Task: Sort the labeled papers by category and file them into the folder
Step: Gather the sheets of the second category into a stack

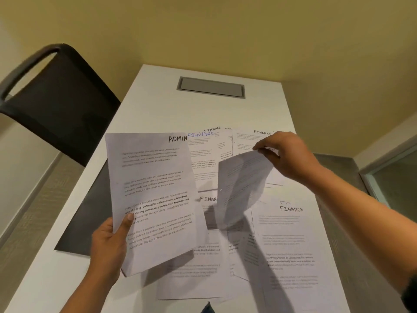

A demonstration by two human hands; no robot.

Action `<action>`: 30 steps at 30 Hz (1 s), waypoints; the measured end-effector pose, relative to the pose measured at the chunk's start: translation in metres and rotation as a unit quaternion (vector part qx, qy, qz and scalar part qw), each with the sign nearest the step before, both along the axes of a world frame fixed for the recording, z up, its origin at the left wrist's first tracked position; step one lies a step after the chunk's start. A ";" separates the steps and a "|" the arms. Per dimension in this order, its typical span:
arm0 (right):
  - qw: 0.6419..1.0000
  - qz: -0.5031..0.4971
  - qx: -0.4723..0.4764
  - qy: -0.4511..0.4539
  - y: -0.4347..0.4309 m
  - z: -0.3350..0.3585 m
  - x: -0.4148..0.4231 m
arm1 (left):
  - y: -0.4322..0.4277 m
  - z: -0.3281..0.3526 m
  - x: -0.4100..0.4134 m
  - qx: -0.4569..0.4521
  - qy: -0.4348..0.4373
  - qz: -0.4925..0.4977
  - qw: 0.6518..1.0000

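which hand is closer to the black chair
Left. The left hand, holding the ADMIN sheet, is over the table side by the black chair; the right hand pinches a second sheet over the opposite side.

A white table (158, 105) stands with its far end against a yellow wall (225, 30). Set flush in the tabletop near that end is a grey rectangular hatch (211, 86), possibly a cable port cover. A black chair (63, 98) stands at the table's left side. A framed glass pane (392, 177) shows at the right edge.
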State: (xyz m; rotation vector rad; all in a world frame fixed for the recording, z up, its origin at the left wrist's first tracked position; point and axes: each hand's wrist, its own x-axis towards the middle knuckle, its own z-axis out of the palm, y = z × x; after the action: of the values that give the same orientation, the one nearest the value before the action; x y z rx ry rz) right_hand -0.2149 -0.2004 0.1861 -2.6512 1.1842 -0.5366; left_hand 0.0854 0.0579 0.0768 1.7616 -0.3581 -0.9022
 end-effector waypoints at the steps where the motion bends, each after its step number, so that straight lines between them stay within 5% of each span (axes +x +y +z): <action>1: 1.000 -0.003 -0.005 -0.016 0.001 0.009 -0.003 | -0.003 0.002 -0.001 -0.001 -0.004 -0.004 1.000; 17: 0.989 0.094 0.105 -0.045 0.056 0.140 -0.006 | -0.043 0.033 -0.029 -0.039 -0.040 -0.064 0.996; 30: 0.990 0.028 0.065 -0.119 0.026 0.096 0.034 | -0.043 0.052 -0.067 -0.087 0.092 -0.164 0.978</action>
State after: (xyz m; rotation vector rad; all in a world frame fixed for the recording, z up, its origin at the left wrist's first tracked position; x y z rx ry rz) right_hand -0.1804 -0.1748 0.2820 -2.4229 1.0337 -0.7164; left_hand 0.0185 0.0151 0.1283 1.4683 -0.5992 -1.2211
